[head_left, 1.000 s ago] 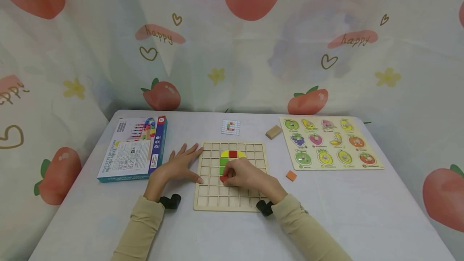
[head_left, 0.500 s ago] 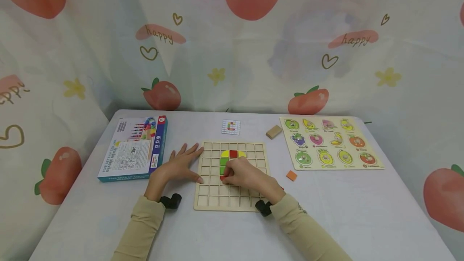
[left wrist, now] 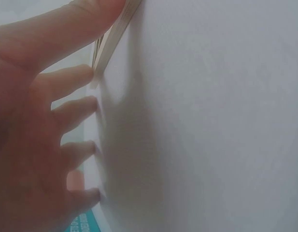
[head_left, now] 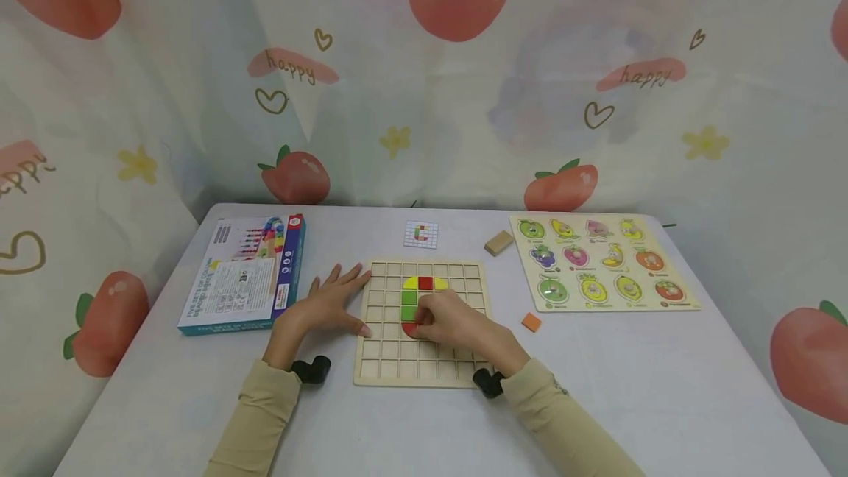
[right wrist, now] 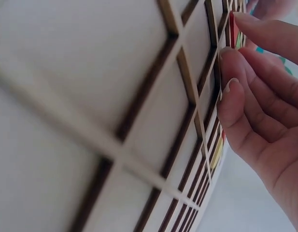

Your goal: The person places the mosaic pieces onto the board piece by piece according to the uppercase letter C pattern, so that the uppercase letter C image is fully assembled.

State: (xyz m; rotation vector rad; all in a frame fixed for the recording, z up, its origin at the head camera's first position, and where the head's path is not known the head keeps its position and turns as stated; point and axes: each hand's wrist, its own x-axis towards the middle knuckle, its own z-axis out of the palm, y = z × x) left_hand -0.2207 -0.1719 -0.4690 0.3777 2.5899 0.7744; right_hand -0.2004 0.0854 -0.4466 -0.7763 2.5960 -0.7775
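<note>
A wooden grid board [head_left: 397,372] lies flat on the table. Its left edge is touched by my left hand [head_left: 324,308], whose fingers are spread and straight. In the left wrist view the thumb [left wrist: 86,24] is at the board's side. My right hand [head_left: 453,321] is over the board, fingers curled, thumb and forefinger at a red rounded tile [head_left: 408,329] in a cell. Above that tile come green square tiles [head_left: 409,305], a yellow rounded tile [head_left: 411,283] and a red square tile [head_left: 425,283]. Another yellow tile [head_left: 441,283] shows behind the hand.
A pattern card [head_left: 421,235] lies behind the board, with a wooden block [head_left: 499,243] to its right. An orange square tile [head_left: 531,322] rests right of the board. A fruit puzzle board [head_left: 603,300] lies at back right, a boxed toy set [head_left: 241,274] at left.
My right hand has shifted slightly right, uncovering more of the red rounded tile, which now sits in its cell under the green ones. The left hand has stayed at the board's edge.
</note>
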